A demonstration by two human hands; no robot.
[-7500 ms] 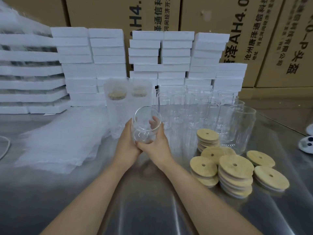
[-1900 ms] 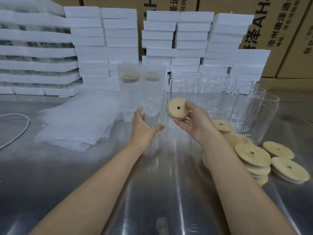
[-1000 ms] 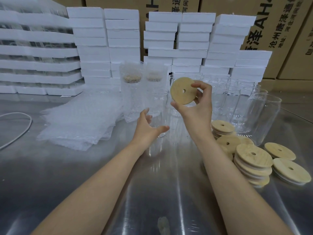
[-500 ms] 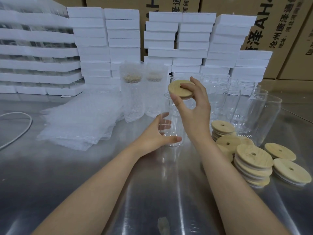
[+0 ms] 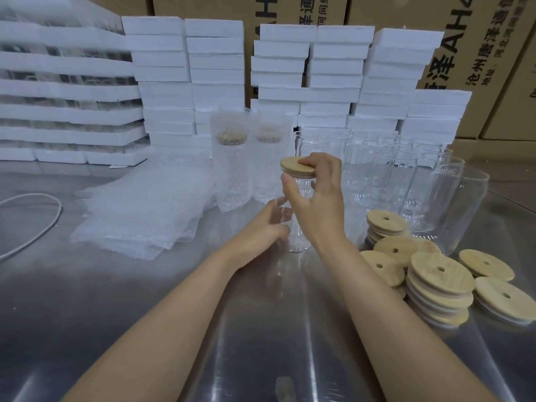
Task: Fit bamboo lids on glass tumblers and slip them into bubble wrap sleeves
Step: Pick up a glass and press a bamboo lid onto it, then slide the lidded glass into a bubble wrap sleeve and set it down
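Lid [image 5: 297, 166] lowered onto tumbler [image 5: 297, 227] rim; right hand [image 5: 317, 198] pinches lid, left hand [image 5: 261, 233] grips tumbler.

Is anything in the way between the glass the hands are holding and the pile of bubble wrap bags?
Nothing visible. Only bare metal table lies between the tumbler, held by the left hand, and the bubble wrap sleeves to its left. The two wrapped tumblers stand farther back, off that path.

We see a steel table [image 5: 87, 314] carrying flat bubble wrap sleeves [image 5: 145, 210], two wrapped tumblers [image 5: 232, 175], bare glass tumblers [image 5: 406, 175], stacked bamboo lids [image 5: 441, 282], foam boxes [image 5: 162, 82], a cord [image 5: 43, 227].
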